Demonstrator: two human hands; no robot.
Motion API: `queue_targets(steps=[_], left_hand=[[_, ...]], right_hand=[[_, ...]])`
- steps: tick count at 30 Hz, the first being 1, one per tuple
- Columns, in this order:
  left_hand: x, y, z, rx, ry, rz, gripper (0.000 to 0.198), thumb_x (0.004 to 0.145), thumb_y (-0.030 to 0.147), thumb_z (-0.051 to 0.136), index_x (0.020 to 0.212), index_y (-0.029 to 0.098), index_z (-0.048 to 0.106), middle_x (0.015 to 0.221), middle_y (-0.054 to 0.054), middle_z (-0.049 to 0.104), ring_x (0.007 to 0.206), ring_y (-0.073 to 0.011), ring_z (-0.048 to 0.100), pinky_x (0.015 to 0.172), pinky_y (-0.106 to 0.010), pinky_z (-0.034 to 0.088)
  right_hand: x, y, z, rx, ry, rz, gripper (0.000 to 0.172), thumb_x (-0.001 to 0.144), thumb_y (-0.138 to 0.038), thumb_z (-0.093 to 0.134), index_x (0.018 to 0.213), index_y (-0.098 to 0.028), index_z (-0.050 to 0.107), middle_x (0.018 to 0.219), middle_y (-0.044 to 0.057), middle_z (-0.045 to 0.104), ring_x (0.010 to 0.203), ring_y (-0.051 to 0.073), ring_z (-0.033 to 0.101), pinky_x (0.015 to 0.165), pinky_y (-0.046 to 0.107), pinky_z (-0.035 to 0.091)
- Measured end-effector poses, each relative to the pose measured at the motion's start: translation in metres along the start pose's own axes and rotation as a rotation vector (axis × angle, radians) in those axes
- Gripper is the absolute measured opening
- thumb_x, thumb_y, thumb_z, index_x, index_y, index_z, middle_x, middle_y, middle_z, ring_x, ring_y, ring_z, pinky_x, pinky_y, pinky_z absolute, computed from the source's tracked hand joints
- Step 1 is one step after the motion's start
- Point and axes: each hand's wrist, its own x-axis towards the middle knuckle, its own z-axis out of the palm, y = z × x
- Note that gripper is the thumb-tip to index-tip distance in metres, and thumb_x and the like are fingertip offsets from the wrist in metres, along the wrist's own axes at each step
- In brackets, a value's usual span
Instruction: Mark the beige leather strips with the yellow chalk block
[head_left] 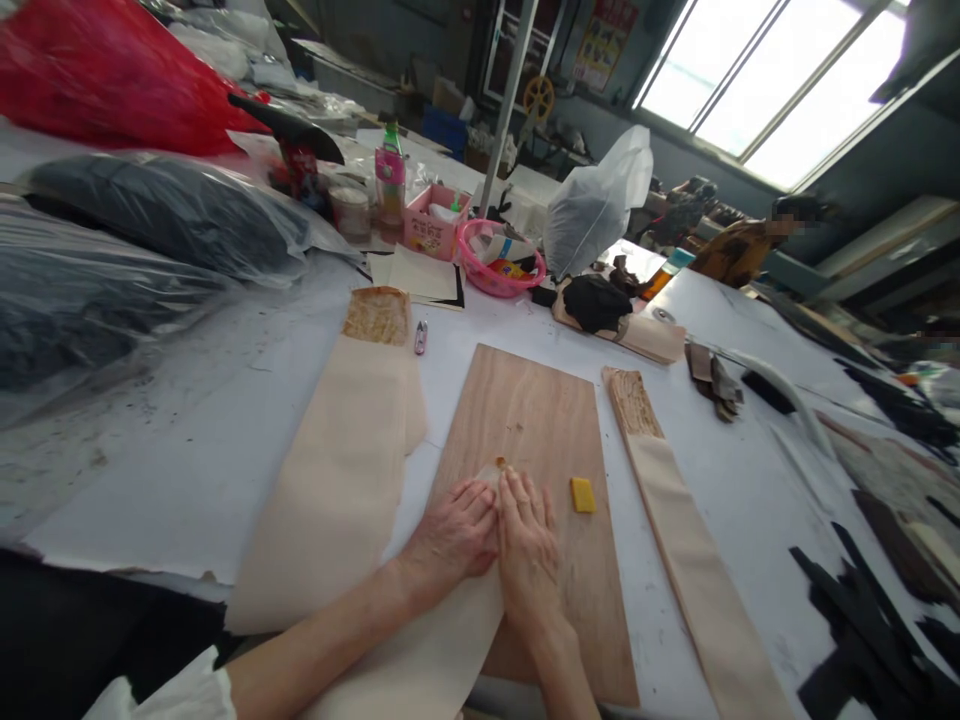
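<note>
Beige strip (424, 665): laid with its far end on the wooden board (540, 410).
Left hand (454, 527): curled over that end; whether anything is pinched by its grip cannot be told.
Right hand (526, 540): pressed alongside on the board, its grip equally hidden.
Strip's end (488, 474): apparently being folded or flattened; next, even pressure would probably be needed.
</note>
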Motion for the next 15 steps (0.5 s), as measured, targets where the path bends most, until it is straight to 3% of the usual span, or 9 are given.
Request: queue_targets(steps=[4, 9, 15], left_hand=[[-0.004, 0.0, 0.007, -0.033, 0.083, 0.032, 0.04, 0.084, 0.028, 0.059, 0.117, 0.007, 0.061, 0.12, -0.016, 0.065, 0.117, -0.0282, 0.059, 0.105, -0.04, 0.045], [0.0, -0.003, 0.014, -0.024, 0.091, 0.039, 0.03, 0.084, 0.026, 0.056, 0.105, 0.008, 0.065, 0.118, -0.02, 0.065, 0.118, -0.032, 0.058, 0.102, -0.045, 0.049], [0.004, -0.01, 0.016, -0.018, 0.077, 0.041, 0.032, 0.083, 0.029, 0.059, 0.106, 0.008, 0.065, 0.115, -0.019, 0.067, 0.117, -0.0316, 0.059, 0.1, -0.044, 0.05]], right_hand=[[-0.012, -0.007, 0.008, 0.052, -0.059, -0.063, 0.053, 0.093, -0.005, 0.03, 0.143, -0.011, 0.047, 0.15, 0.008, 0.044, 0.14, 0.02, 0.037, 0.116, 0.038, 0.025], [0.012, -0.006, 0.004, 0.027, -0.218, 0.021, 0.055, 0.095, -0.006, 0.03, 0.149, -0.017, 0.038, 0.157, 0.002, 0.031, 0.145, 0.019, 0.027, 0.119, 0.041, 0.018], [0.029, -0.009, 0.004, 0.008, -0.208, 0.05, 0.054, 0.097, -0.011, 0.033, 0.15, -0.021, 0.035, 0.157, 0.002, 0.032, 0.147, 0.022, 0.023, 0.119, 0.046, 0.015]])
